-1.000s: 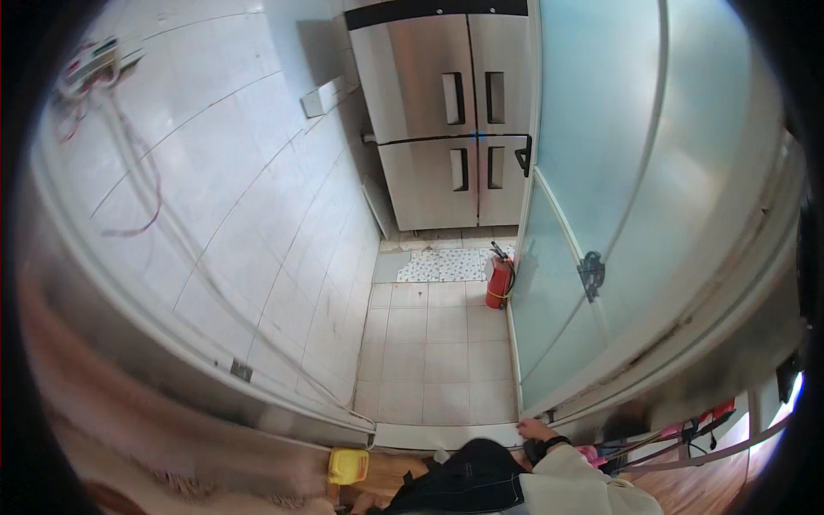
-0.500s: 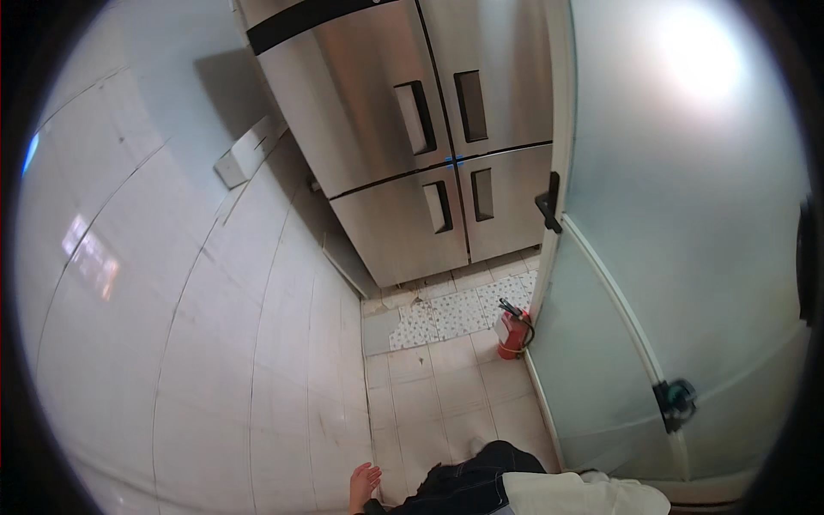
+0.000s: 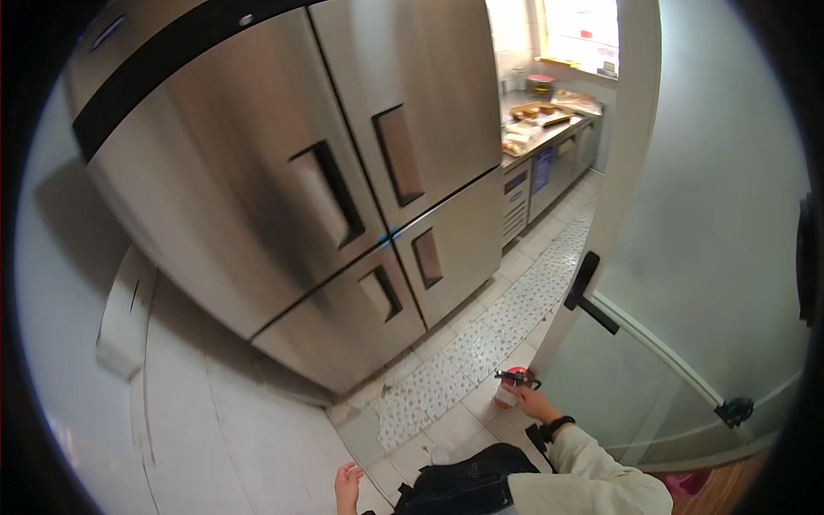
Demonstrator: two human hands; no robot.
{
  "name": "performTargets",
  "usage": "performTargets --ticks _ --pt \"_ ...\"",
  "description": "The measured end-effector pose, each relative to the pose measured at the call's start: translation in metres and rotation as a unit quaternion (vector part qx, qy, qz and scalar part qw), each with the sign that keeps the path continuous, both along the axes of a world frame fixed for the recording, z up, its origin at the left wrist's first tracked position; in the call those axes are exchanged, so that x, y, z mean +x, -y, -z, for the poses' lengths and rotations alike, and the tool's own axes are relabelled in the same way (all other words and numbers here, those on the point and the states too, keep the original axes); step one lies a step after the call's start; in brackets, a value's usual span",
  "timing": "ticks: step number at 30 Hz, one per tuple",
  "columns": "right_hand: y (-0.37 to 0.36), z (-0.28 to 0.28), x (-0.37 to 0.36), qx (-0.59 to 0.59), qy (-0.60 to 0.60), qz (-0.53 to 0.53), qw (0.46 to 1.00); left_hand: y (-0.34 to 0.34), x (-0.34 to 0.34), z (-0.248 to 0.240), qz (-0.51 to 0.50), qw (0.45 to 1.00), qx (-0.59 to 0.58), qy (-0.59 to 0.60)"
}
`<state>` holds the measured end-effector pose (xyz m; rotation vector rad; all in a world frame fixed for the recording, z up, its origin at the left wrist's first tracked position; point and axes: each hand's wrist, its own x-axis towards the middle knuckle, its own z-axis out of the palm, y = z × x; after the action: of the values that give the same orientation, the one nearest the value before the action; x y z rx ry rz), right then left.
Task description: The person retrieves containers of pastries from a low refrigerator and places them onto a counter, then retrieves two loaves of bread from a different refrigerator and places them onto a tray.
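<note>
Low in the picture, my left hand (image 3: 347,487) is raised near the white tiled wall, its fingers loosely apart and nothing in them. My right hand (image 3: 534,404), with a black band on its wrist, reaches forward with fingers stretched out. In the picture it overlaps the red fire extinguisher (image 3: 517,375) on the floor by the door edge and hides part of it. I cannot tell whether the two touch. Ahead stands a large steel four-door refrigerator (image 3: 232,172) with recessed handles, all its doors closed.
A frosted glass door (image 3: 721,172) with a black handle (image 3: 584,281) stands at the right. Beyond it runs a steel counter (image 3: 562,130) with trays of food. A patterned mat strip (image 3: 468,360) lies along the floor. A white box (image 3: 129,313) juts from the left wall.
My view has moved closer to the refrigerator and turned right, bringing the counter into sight. My right hand has come into view over the extinguisher. My left hand stays low.
</note>
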<state>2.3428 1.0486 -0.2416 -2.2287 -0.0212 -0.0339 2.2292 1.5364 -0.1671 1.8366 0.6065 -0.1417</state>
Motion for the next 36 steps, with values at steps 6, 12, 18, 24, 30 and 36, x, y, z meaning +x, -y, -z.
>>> performTargets --ticks 6,12,18,24,30,36 --pt "0.031 0.080 -0.118 -0.267 -0.463 0.062 0.843 -0.028 0.266 -0.108 0.265 0.959 0.101 0.022" --pt "0.035 0.111 -0.200 -0.121 -0.615 0.117 0.771 0.057 0.338 -0.096 0.330 0.932 -0.115 0.098" --pt "0.033 0.121 0.008 -0.088 -0.484 0.070 0.868 0.111 0.441 -0.100 0.430 0.902 -0.026 0.045" --pt "0.054 0.035 0.311 -0.104 -0.240 0.119 0.958 0.189 0.542 -0.122 0.452 0.887 -0.089 0.031" --pt "0.122 -0.003 0.419 -0.016 -0.137 0.210 0.968 0.309 0.666 -0.144 0.557 0.795 -0.240 0.009" --pt "0.215 0.052 0.336 0.371 -0.196 0.490 0.764 0.473 0.734 -0.141 0.715 0.632 -0.291 -0.059"
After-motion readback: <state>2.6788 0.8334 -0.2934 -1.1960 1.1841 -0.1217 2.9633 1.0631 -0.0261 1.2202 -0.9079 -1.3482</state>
